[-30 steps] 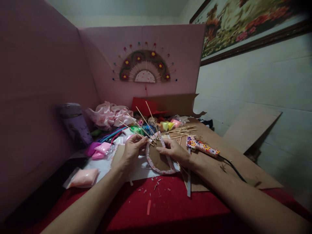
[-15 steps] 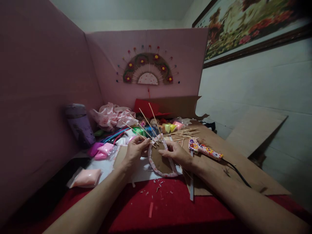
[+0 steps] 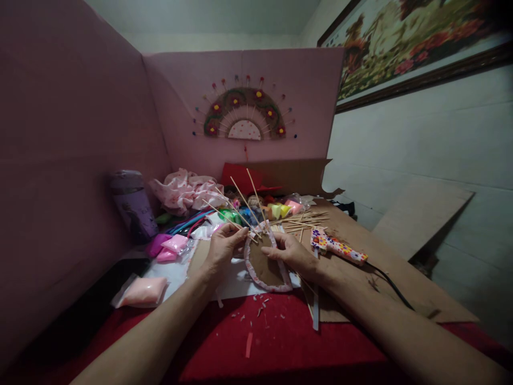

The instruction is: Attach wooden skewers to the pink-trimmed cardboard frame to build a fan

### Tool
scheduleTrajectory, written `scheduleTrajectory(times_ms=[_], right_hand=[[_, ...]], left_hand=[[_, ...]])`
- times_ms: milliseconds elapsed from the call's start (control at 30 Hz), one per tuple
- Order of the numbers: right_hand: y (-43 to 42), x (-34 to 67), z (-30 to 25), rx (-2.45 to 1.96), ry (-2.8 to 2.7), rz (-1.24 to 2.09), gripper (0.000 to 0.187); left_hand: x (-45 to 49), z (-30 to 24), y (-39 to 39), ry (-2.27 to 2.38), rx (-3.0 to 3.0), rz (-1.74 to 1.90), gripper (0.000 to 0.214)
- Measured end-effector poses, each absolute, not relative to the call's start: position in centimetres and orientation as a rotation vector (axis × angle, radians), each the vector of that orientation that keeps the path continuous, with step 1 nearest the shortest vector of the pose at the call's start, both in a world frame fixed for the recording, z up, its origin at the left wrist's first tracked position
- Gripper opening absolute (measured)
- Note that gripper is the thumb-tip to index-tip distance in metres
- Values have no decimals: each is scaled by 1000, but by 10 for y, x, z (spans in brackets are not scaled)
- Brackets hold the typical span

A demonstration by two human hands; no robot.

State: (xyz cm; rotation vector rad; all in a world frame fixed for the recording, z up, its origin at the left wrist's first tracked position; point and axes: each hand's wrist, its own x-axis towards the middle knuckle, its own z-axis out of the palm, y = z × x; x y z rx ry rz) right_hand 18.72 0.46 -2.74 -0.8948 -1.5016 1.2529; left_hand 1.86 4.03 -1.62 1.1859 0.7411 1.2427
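My right hand (image 3: 292, 254) grips the right edge of a rounded cardboard piece (image 3: 267, 266), which is bordered with pink-patterned fabric. Several thin wooden sticks (image 3: 256, 193) fan up and away from its upper edge. On the left side my left hand (image 3: 225, 247) pinches the lower end of the leftmost wooden stick (image 3: 216, 209) against the cardboard's edge. The exact contact under the fingertips is hidden. Just right of my right hand, a flower-patterned glue gun (image 3: 339, 248) lies on a brown cardboard sheet (image 3: 401, 289).
Loose sticks (image 3: 306, 218) lie behind my right hand. Bags of coloured clay (image 3: 145, 290), crumpled fabric (image 3: 186, 191) and a purple tumbler (image 3: 134, 206) stand or lie left. A decorated fan (image 3: 244, 113) is on the pink board behind. Scraps dot the red cloth (image 3: 224, 347).
Both hands keep their holds on the stick and the cardboard piece, almost still. The whole view has shifted very slightly.
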Motion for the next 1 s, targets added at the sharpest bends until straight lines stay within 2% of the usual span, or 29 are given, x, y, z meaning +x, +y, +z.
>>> scheduleTrajectory(times_ms=[1000], right_hand=[[5,188,-31,-903,-1484,1255,28]], left_hand=[[20,-9,35,753,1176,1230,32]])
